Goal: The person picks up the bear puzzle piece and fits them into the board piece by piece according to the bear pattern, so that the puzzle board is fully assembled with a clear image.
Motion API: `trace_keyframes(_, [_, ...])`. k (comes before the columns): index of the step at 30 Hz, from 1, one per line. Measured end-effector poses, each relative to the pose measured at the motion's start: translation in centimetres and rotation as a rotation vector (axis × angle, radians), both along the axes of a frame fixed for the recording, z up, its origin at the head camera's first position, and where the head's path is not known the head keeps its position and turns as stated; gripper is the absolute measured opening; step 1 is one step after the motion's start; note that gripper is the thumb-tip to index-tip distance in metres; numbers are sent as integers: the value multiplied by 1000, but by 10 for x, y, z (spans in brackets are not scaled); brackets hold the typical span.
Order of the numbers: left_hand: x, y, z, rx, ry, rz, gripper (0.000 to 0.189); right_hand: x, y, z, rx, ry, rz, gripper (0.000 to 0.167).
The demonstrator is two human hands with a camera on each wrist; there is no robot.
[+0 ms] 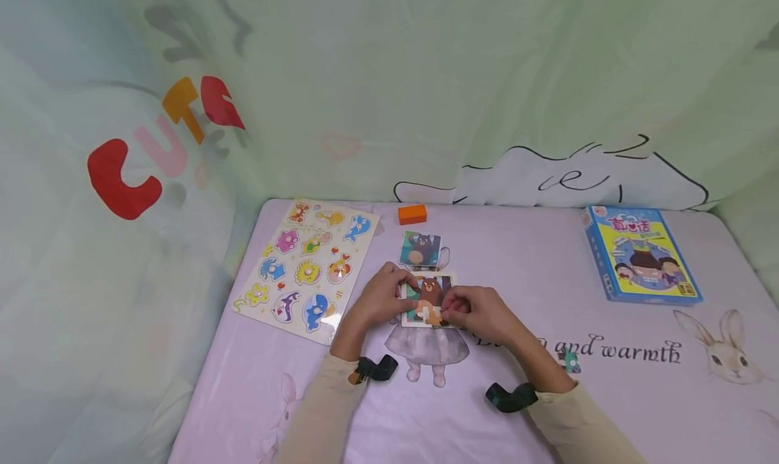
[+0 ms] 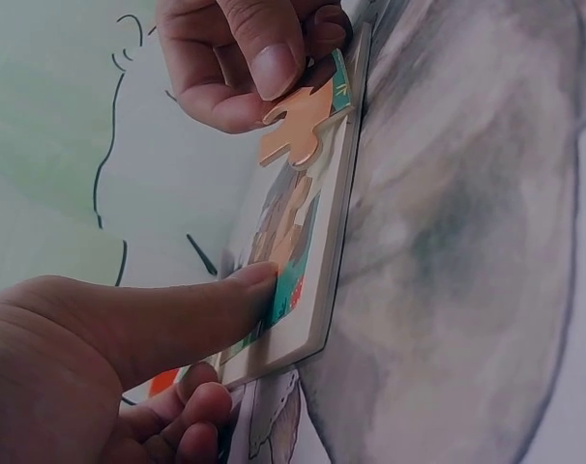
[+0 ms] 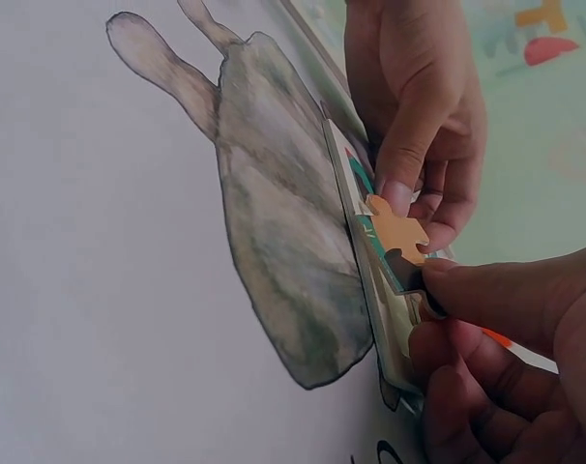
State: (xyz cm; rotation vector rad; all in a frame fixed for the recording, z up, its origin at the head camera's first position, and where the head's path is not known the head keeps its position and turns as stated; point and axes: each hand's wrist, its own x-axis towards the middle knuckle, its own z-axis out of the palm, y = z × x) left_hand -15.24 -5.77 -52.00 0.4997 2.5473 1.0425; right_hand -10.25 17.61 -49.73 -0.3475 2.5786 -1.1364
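A small framed jigsaw puzzle [image 2: 327, 261] with a brown bear picture lies on the cloth, a gap in its lower part. My left hand [image 1: 385, 293] grips its left side, thumb [image 2: 211, 314] pressing on the picture and fingers curled at the edge. Between thumb and fingers, my right hand [image 1: 481, 308] pinches an orange jigsaw piece [image 3: 397, 232] with a green and dark edge. That piece is tilted over the lower right of the frame. Just behind the puzzle is a square bear picture [image 1: 420, 249]. Another jigsaw piece [image 1: 571, 360], teal, lies beside the right forearm.
To the left lies a sea-animal puzzle board [image 1: 358, 249]. An orange block [image 1: 412, 214] sits near the table's back edge. A blue and yellow card-game box [image 1: 648, 254] lies at the back right. Hanging printed fabric [image 1: 462, 78] rises behind the table.
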Motion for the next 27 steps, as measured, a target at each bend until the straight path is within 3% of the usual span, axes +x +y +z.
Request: trace_keyframes(27, [0,-1,1,1,13,-12,26,-4,-14,0,54,-27,-41,7])
